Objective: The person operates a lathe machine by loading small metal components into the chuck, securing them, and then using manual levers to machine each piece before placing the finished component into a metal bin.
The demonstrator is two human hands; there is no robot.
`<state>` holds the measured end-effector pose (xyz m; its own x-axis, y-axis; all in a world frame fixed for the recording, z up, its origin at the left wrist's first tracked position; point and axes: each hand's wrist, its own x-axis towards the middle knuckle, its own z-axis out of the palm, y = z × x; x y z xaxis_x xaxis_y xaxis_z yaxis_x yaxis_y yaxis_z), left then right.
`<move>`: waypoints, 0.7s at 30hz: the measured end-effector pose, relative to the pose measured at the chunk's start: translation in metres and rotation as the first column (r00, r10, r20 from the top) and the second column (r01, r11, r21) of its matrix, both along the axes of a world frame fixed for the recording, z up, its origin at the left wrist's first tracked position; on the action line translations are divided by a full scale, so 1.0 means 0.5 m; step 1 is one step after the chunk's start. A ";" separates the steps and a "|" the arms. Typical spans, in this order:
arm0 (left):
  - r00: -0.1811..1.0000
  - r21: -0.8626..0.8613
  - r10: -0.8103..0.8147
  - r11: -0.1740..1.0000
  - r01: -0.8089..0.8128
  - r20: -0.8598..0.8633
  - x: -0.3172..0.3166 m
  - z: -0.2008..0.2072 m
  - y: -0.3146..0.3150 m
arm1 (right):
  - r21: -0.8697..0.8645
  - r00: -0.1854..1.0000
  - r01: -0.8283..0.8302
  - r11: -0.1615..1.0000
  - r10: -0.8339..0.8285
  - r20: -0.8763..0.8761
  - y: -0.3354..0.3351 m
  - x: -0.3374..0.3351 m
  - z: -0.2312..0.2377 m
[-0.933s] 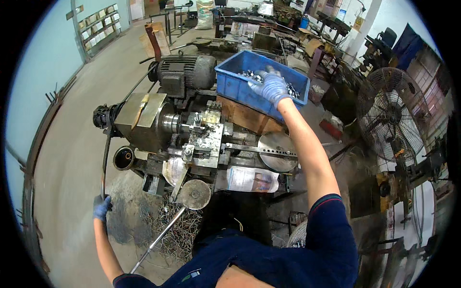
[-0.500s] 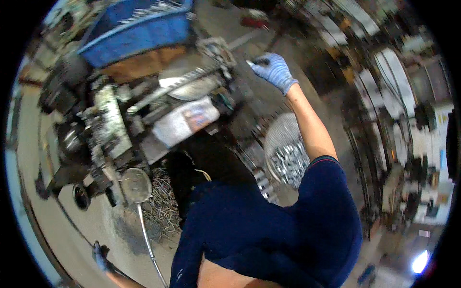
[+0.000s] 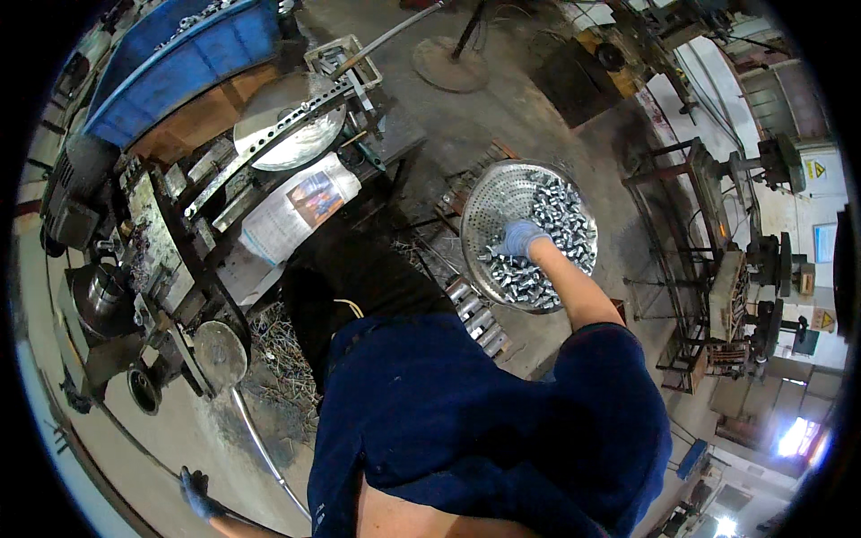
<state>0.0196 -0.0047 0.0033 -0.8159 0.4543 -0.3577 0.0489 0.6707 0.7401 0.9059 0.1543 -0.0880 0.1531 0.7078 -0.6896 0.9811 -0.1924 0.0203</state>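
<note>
My right hand [image 3: 523, 240], in a light-blue glove, is down among small shiny metal pieces [image 3: 563, 215] in a round perforated metal colander [image 3: 484, 206]. Its fingertips are hidden against the pieces, so I cannot see whether one is held. At the lower left, my left hand [image 3: 195, 493], in a dark-stained glove, is closed round a long dark rod [image 3: 134, 437] that runs up to the machine [image 3: 143, 260]. The machine, beside my legs, has a worn, chip-strewn metal bed.
A blue bin [image 3: 193, 67] of metal parts stands at the upper left. On the bench lie a perforated metal bar [image 3: 269, 143], a round metal disc [image 3: 296, 157] and a printed white sack [image 3: 300, 206]. Metal shavings [image 3: 278, 350] heap by my legs. Machine stands [image 3: 691, 197] line the right.
My right hand has come down from over the floor beyond the colander into the metal pieces. My left hand stays at the rod. The whole view has shifted and is sharper.
</note>
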 end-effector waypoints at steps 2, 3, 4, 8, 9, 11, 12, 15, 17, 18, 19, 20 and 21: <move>1.000 0.010 -0.020 1.000 0.020 -0.022 0.008 0.005 0.006 | 0.011 0.994 -0.099 0.995 0.099 0.039 0.008 -0.002 -0.006; 0.999 0.014 -0.033 0.999 0.034 -0.034 0.008 0.008 0.008 | -0.026 0.986 -0.162 0.986 0.163 0.044 0.006 -0.001 -0.009; 0.999 -0.015 -0.037 0.999 0.037 -0.019 -0.014 0.004 -0.005 | -0.068 0.971 -0.229 0.971 0.233 0.048 0.005 0.000 -0.014; 1.000 -0.004 -0.008 1.000 0.008 -0.007 -0.059 -0.033 -0.016 | -0.239 0.930 -0.346 0.907 0.366 0.041 0.012 -0.017 -0.022; 1.000 0.033 0.018 0.999 -0.017 -0.020 -0.049 -0.039 -0.013 | -0.191 0.956 -0.272 0.943 0.288 0.061 0.005 -0.006 -0.027; 1.000 0.100 0.011 0.995 -0.009 -0.020 -0.036 -0.036 -0.028 | 0.080 0.993 -0.112 0.990 0.115 -0.035 0.018 -0.013 0.031; 1.000 0.131 0.004 0.991 -0.001 -0.020 -0.033 -0.034 -0.032 | 0.205 0.994 -0.013 0.979 0.034 -0.102 0.019 -0.011 0.055; 1.000 0.023 0.012 1.000 -0.012 -0.021 -0.027 -0.020 -0.004 | 0.122 0.837 0.419 0.900 -0.331 -0.436 0.054 0.017 0.080; 0.999 0.075 -0.036 0.996 0.038 -0.028 -0.023 -0.014 0.002 | 0.027 0.401 0.675 0.738 -0.336 -0.853 0.055 -0.023 0.170; 0.998 0.106 -0.057 0.993 0.060 -0.030 -0.021 -0.021 0.002 | -0.083 0.136 0.724 0.685 -0.259 -0.956 0.061 -0.034 0.198; 0.997 0.174 -0.030 0.984 0.042 -0.070 -0.021 -0.027 -0.008 | -0.163 -0.097 0.651 0.741 -0.132 -0.986 0.077 -0.044 0.223; 0.997 0.166 -0.051 0.984 0.061 -0.064 -0.020 -0.021 -0.011 | -0.105 -0.195 0.638 0.763 0.029 -0.980 0.087 -0.066 0.244; 0.997 0.161 -0.068 0.984 0.075 -0.049 -0.017 -0.017 -0.011 | 0.076 -0.109 0.652 0.754 0.193 -0.975 0.098 -0.090 0.273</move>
<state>0.0112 -0.0103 -0.0050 -0.7922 0.5612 -0.2397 0.1262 0.5350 0.8354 0.8610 0.2031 0.0485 -0.0722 0.9962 0.0478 -0.2168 0.0311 -0.9757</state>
